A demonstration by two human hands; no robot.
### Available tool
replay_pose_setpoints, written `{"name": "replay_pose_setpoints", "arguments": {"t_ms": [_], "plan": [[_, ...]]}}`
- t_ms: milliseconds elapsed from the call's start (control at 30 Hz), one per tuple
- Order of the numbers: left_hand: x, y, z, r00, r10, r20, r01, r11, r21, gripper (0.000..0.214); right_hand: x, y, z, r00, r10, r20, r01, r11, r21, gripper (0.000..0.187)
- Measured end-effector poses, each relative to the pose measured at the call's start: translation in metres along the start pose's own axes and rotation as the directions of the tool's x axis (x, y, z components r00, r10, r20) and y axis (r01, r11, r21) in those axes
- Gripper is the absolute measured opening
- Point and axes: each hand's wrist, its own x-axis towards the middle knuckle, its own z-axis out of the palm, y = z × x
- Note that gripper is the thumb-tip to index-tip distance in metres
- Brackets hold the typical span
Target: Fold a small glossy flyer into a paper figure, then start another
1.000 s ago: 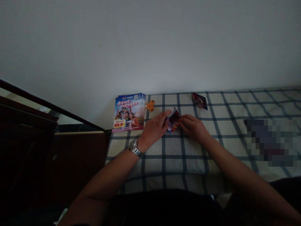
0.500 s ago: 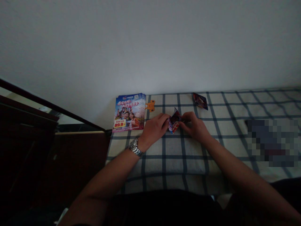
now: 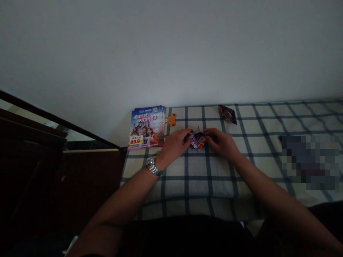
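The left hand [image 3: 175,143] and right hand [image 3: 222,143] pinch the leaflet [image 3: 197,140] between closed fingertips, low on the sheet [image 3: 214,171] right of the stack [image 3: 147,126], where uneven pressure could skew or tear its crease.

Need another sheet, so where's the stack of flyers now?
Head view: the stack of flyers lies at the far-left corner of the checked cloth, beside the left hand.

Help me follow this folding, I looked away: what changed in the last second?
The raised flap of the folded flyer has come down flatter toward the checked cloth; the left hand and right hand closed in slightly, keeping their grip on it. The flyer stack, orange cutout and dark folded piece lie as before.
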Motion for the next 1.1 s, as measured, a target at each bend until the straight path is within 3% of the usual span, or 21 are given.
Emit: {"name": "replay_pose_setpoints", "arguments": {"t_ms": [600, 767, 1100], "plan": [[0.002, -0.019, -0.002, 0.976, 0.205, 0.079, -0.209, 0.977, 0.043, 0.033, 0.001, 0.01, 0.0, 0.994, -0.104, 0.035, 0.101, 0.992, 0.079, 0.026], [0.002, -0.022, -0.003, 0.964, 0.249, 0.091, -0.251, 0.968, 0.023, 0.029, 0.0, 0.009, -0.002, 0.995, -0.092, 0.05, 0.088, 0.992, 0.087, 0.024], [0.003, -0.02, -0.005, 0.955, 0.277, 0.106, -0.277, 0.961, -0.015, 0.042, 0.002, 0.008, -0.006, 0.995, -0.053, 0.088, 0.04, 0.988, 0.148, 0.023]]}}
